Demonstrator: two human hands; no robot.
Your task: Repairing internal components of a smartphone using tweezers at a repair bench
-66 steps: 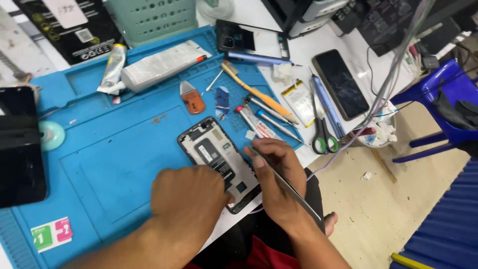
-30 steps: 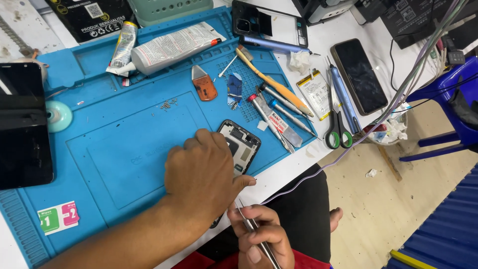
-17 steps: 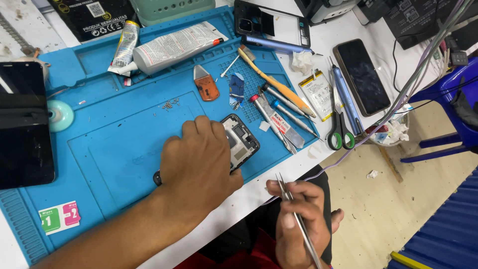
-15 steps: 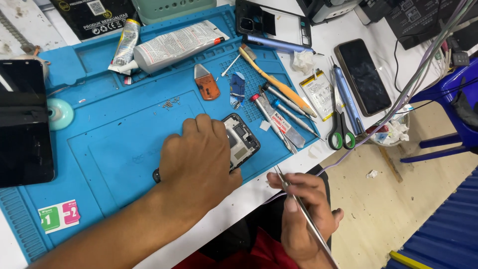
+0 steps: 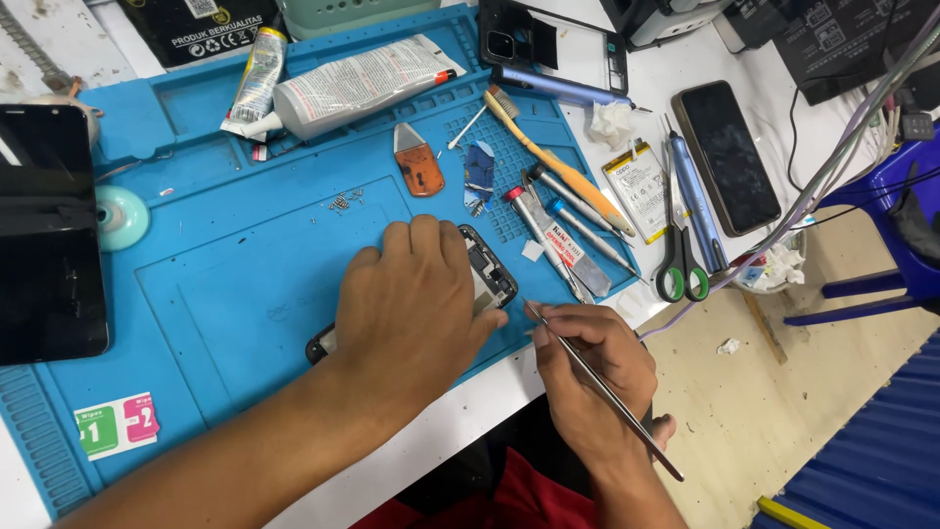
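Observation:
An opened phone (image 5: 487,276), back cover off with its insides showing, lies on the blue repair mat (image 5: 215,274). My left hand (image 5: 411,304) presses flat over it and hides most of the body; only its top end and a dark corner at the lower left show. My right hand (image 5: 587,367) sits at the mat's front edge, fingers pinched on thin metal tweezers (image 5: 607,397). The tweezers' tip points at the phone's right side, close to my left thumb.
Screwdrivers, a brush (image 5: 548,157), scissors (image 5: 681,264), an orange pry tool (image 5: 418,168), glue tubes (image 5: 352,83), loose screws and a battery (image 5: 638,186) lie at the mat's back and right. A dark screen panel (image 5: 49,235) lies left. Another phone (image 5: 727,155) rests right. A blue chair (image 5: 881,225) stands beyond.
My right hand rose from below the table edge to the mat's front edge with the tweezers. My left hand stayed pressed on the phone, which now lies turned more sideways.

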